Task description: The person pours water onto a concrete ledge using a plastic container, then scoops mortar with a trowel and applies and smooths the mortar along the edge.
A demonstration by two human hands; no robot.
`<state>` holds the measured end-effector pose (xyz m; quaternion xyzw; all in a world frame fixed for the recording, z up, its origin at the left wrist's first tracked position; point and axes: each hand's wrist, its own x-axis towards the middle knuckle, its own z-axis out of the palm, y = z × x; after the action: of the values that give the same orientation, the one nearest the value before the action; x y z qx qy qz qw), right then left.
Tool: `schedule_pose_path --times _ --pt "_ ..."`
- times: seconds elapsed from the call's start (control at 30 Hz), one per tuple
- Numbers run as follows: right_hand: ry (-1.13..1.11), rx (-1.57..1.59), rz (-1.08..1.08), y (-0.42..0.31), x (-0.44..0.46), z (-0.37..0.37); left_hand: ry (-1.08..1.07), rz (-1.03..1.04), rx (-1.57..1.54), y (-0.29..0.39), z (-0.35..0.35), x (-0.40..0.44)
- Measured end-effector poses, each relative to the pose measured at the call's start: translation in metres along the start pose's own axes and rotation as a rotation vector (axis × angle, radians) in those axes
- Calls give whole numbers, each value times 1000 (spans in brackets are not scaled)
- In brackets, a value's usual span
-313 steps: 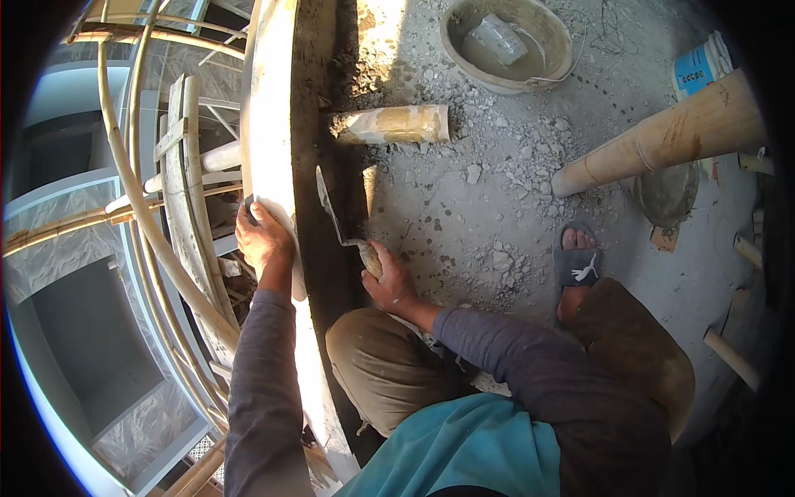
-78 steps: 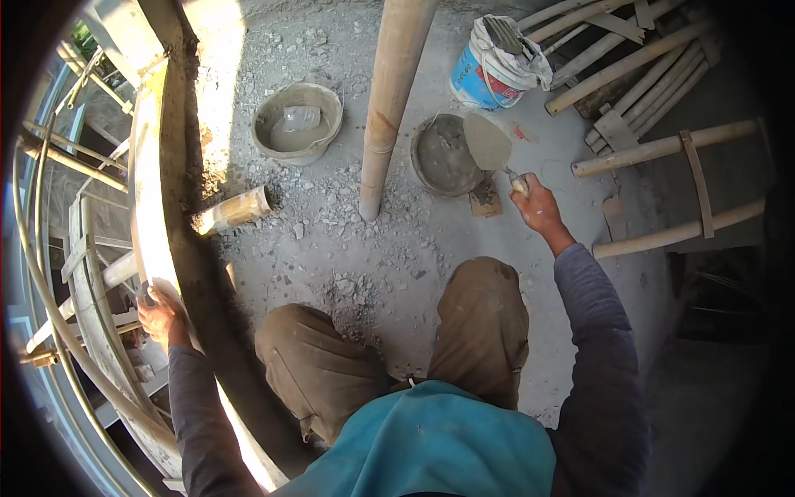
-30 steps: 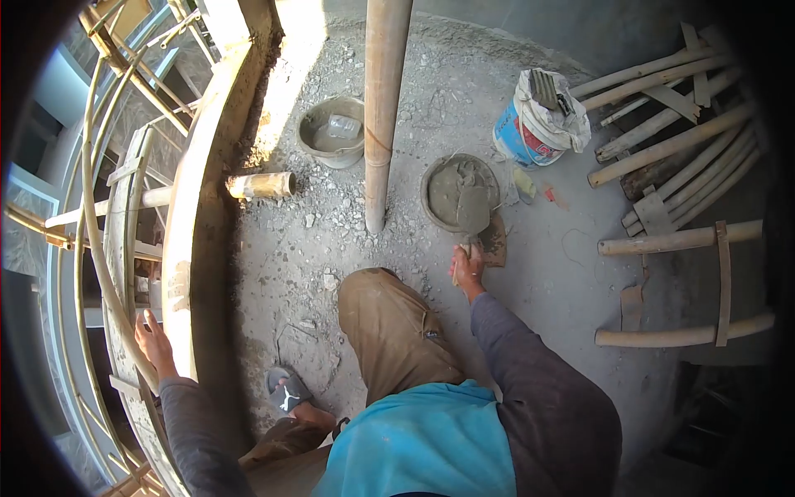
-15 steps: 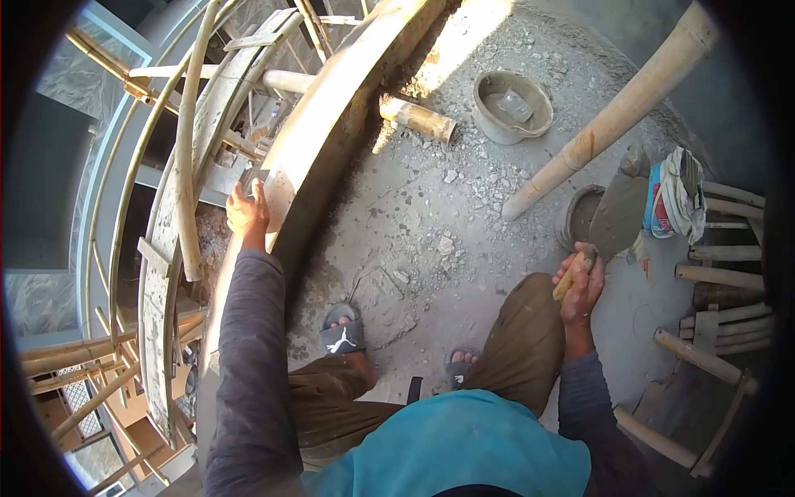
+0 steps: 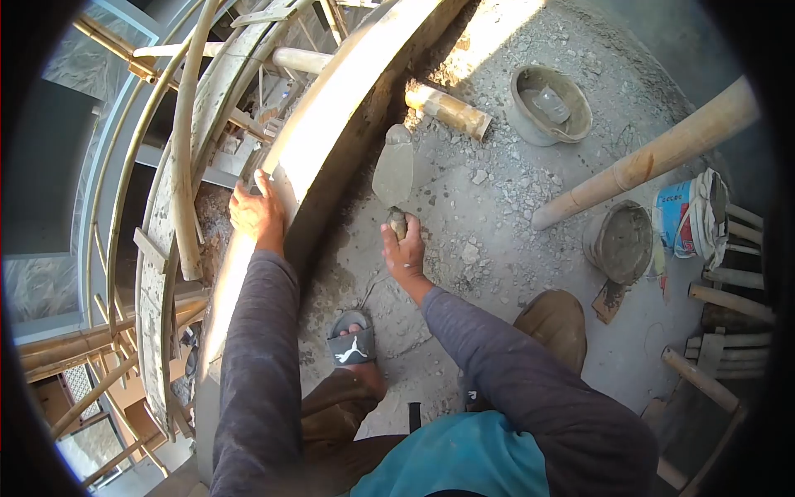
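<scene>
Right hand: closed round the stubby handle of a trowel. The blade points away from the wearer, broad face up, gray paste on it and a lump near the tip. I judge the grip sits close behind the blade to carry that weight level.

Left hand: on the outer side of the low curved wall, fingers bent at its edge. From my camera I cannot tell whether it grips something; a dark flat piece lies at the fingertips. The arm looks placed to steady the lean, my reading only.

Between wall and trowel: a strip of shaded floor. Beyond the blade, a short stained tube juts from the wall's foot, in the way of any sweep along it.

Further out: a basin with a clear plastic container in it, then a thick bamboo post slanting across my view. Past the post's foot, a tub of gray mix beside a blue-and-white pail. Loose rubble litters the floor. Sandalled foot near the wall; bamboo poles crowd the outer side.
</scene>
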<state>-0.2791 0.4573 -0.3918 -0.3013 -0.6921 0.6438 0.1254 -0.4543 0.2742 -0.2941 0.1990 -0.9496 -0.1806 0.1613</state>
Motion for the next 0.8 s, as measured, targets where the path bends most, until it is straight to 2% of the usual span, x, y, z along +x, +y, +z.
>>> schedule_pose_path --times 0.23,0.33,0.53,0.63,0.73,0.8 --pt "73 -150 -101 10 34 68 26 59 -18 1 -2 -2" --pt "71 -172 -88 -10 39 88 46 88 25 1 -1 -2" --pt "65 -64 -247 -19 -1 83 33 56 14 3 0 0" --pt "53 54 -93 -3 4 77 27 58 6 1 1 -3" --pt "101 -36 -3 10 42 76 29 39 28 2 0 0" --pt "57 29 58 15 72 78 9 39 18 3 0 -1"
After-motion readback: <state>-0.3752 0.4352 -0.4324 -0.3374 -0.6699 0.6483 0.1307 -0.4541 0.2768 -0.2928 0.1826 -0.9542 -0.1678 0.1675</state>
